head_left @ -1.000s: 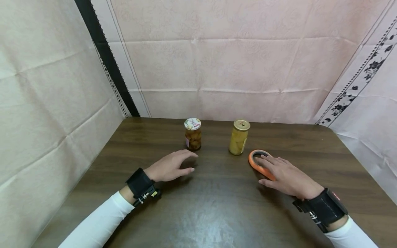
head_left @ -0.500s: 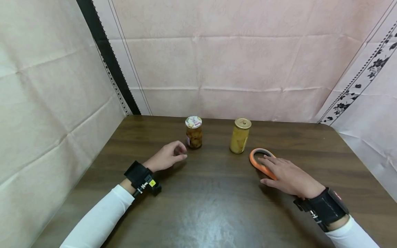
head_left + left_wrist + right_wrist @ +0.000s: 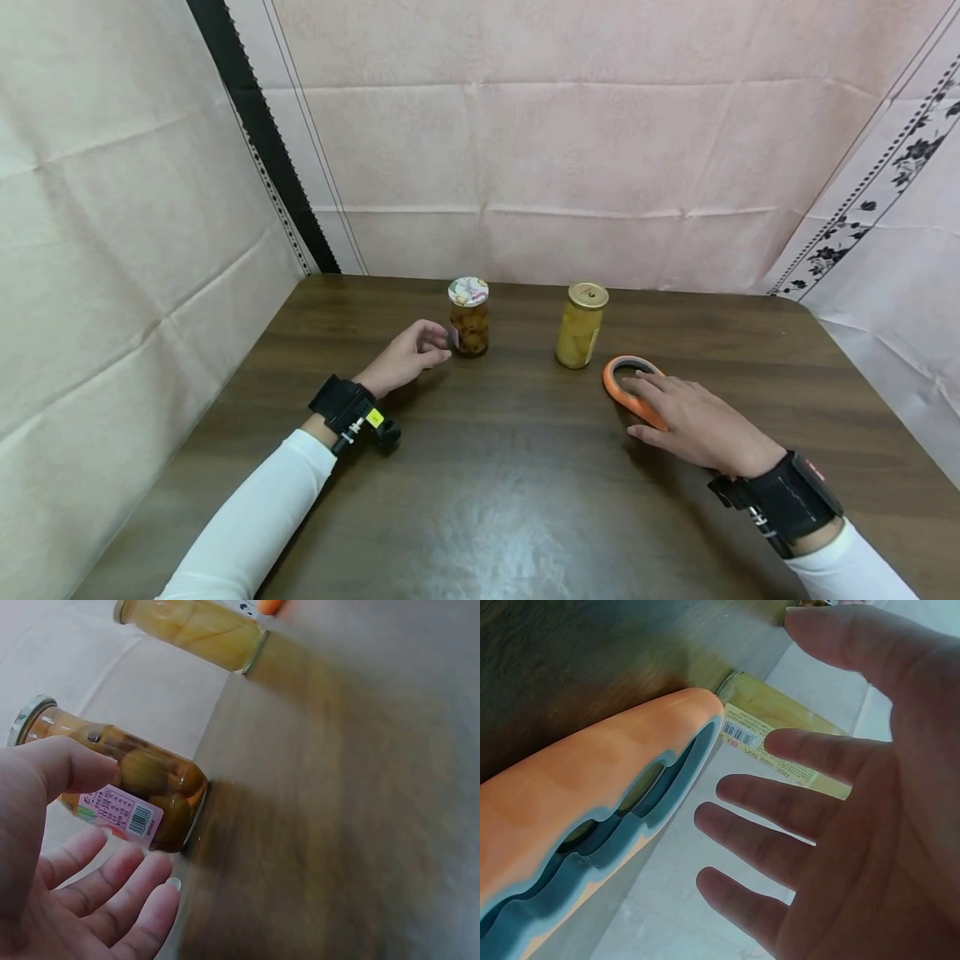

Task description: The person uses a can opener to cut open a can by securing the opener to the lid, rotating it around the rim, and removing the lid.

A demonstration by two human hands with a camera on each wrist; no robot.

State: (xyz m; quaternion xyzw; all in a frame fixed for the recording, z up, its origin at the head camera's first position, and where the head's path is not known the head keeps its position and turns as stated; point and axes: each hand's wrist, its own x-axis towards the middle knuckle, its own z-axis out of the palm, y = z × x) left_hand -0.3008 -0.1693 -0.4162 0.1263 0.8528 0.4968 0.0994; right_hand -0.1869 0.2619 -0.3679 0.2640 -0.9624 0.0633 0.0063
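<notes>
My left hand (image 3: 405,358) is just left of the jar of brown fruit (image 3: 470,329), thumb and fingers apart around nothing. In the left wrist view this jar (image 3: 142,776) shows a patterned lid, a pink label and round brown pieces; whether a fingertip touches it I cannot tell. My right hand (image 3: 701,421) hovers with spread fingers over an orange jar opener (image 3: 626,398). From the right wrist the jar opener (image 3: 600,787) shows a grey-blue stepped inner edge, and the fingers hold nothing. Upright behind it stands a jar of yellow fruit (image 3: 579,329) with a gold lid.
Both jars stand toward the back of the dark wooden table (image 3: 480,467). A pale cloth (image 3: 585,167) hangs behind the table's far edge, and another cloth (image 3: 127,275) closes off the left side.
My left hand has moved forward and a little left, coming level with the brown fruit jar's side. The right hand, the jar opener and both jars stay in place.
</notes>
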